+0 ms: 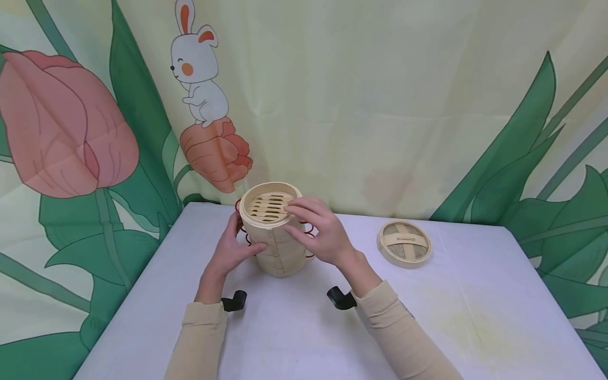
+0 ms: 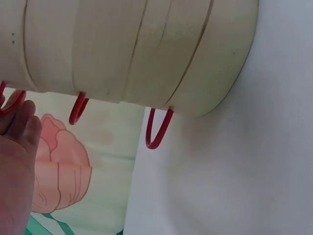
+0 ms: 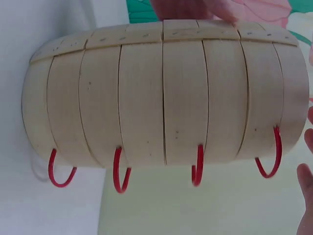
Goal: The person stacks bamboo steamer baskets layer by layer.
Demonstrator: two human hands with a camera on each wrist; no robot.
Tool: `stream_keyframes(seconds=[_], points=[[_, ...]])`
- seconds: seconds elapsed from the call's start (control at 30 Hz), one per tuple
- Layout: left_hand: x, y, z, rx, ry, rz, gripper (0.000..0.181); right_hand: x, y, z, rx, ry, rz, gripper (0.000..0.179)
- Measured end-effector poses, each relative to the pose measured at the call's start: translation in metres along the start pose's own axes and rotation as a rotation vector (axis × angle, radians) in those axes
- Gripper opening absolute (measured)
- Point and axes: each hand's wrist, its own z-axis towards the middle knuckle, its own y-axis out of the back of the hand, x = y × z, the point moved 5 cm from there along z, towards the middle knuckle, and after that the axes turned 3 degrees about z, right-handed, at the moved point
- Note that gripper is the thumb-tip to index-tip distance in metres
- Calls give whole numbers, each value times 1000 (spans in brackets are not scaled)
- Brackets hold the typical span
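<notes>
A stack of small bamboo steamer baskets (image 1: pixel 280 250) stands upright on the table, its slatted top tier uncovered. Red loops stick out from its sides. My left hand (image 1: pixel 230 250) holds the stack from the left, thumb across the front and fingers round the far side. In the left wrist view, its fingers lie by the uppermost red loop (image 2: pixel 13 103). Over the right part of the top rim hovers my right hand (image 1: pixel 323 229), fingers loosely bent. The right wrist view shows its fingertips (image 3: pixel 307 178) just beyond the stack's top end, with nothing visible between them.
A round bamboo lid (image 1: pixel 405 244) with a strap handle lies on the white tabletop (image 1: pixel 475 316) to the right. Behind the table hangs a printed curtain (image 1: pixel 380 105) with a rabbit, a carrot and leaves. Black wrist mounts (image 1: pixel 341 298) sit below the hands.
</notes>
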Motion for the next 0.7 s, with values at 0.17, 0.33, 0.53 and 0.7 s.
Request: stream_keyframes(seconds=[0.17, 0.33, 0.53, 0.7], points=[[-4, 10, 0, -28, -25, -19, 110, -2, 11, -5, -7, -17, -6, 39], [-13, 19, 2, -46, -120, -28, 109, -6, 28, -12, -26, -40, -46, 42], [-29, 25, 6, -55, -200, -22, 105, -11, 54, -23, -87, -52, -74, 40], [-40, 24, 9, -48, -204, 7, 100, -13, 75, -28, -119, -32, -111, 43]])
